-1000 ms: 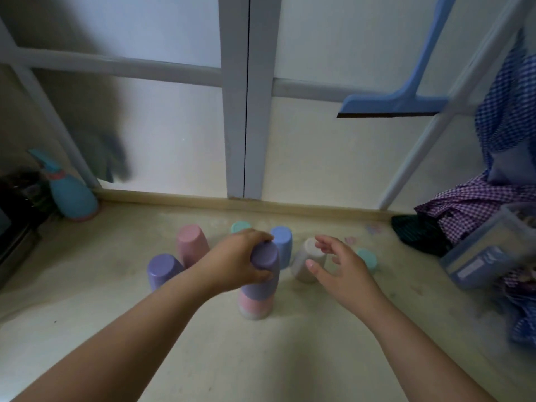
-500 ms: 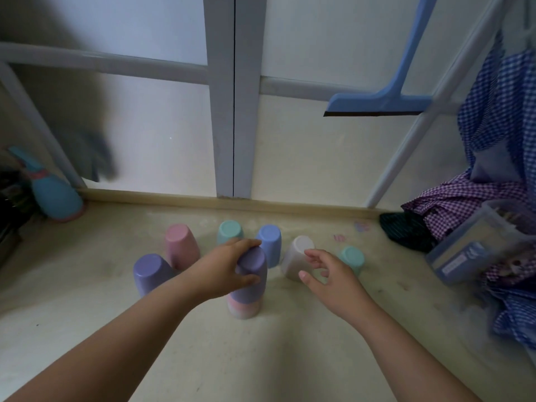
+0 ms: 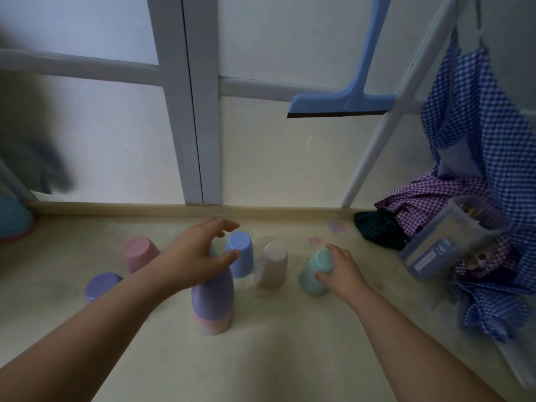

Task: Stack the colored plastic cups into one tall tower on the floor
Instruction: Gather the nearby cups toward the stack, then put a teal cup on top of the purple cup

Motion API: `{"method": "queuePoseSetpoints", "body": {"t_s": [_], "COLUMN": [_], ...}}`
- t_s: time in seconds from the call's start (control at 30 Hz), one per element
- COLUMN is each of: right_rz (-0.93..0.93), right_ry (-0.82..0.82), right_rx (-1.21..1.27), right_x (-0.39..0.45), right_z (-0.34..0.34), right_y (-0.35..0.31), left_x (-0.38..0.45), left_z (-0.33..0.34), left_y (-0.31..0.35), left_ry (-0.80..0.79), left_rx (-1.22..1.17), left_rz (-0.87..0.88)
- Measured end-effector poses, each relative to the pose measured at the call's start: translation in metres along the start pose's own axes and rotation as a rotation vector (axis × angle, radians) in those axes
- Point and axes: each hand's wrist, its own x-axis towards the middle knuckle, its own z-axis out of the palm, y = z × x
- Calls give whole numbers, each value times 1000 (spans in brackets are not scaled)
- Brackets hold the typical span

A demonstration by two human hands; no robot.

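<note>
A short stack stands on the floor: a purple cup upside down over a pink cup. My left hand hovers above its top with fingers spread, holding nothing. My right hand is wrapped around a tilted teal cup to the right. Loose upside-down cups stand around: a blue cup, a white cup, a pink cup and a purple cup. Another teal cup is mostly hidden behind my left hand.
A white-framed glass door runs along the back. A blue squeegee hangs at the upper right. Checked clothes and a clear plastic box crowd the right side. A teal spray bottle sits far left.
My left hand has let go of the purple cup on the stack and lifted with fingers spread. My right hand has moved right past the white cup and closed on the teal cup.
</note>
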Motion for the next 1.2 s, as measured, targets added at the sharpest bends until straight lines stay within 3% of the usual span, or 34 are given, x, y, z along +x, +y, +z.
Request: {"method": "queuePoseSetpoints", "body": {"t_s": [0.23, 0.37, 0.6, 0.77, 0.97, 1.1, 1.2], "right_rz": [17, -10, -36, -3, -98, -242, -340], "right_ry": [5, 123, 207, 175, 148, 129, 84], "right_rx": [50, 92, 230, 362, 439, 449, 424], "right_x": [6, -9, -34, -43, -42, -25, -12], "right_z": [7, -11, -31, -32, -38, -33, -17], "right_y": [6, 2, -1, 5, -16, -62, -104], "left_x": [6, 18, 96, 122, 104, 69, 30], "left_z": [9, 11, 33, 58, 20, -23, -47], "left_y": [-9, -7, 13, 2, -30, -68, -95], "left_ry": [-10, -31, -349, -443, -278, -65, 8], "left_rx": [-29, 9, 276, 224, 66, 23, 16], "left_rz": [-21, 9, 122, 86, 10, -75, -156]}}
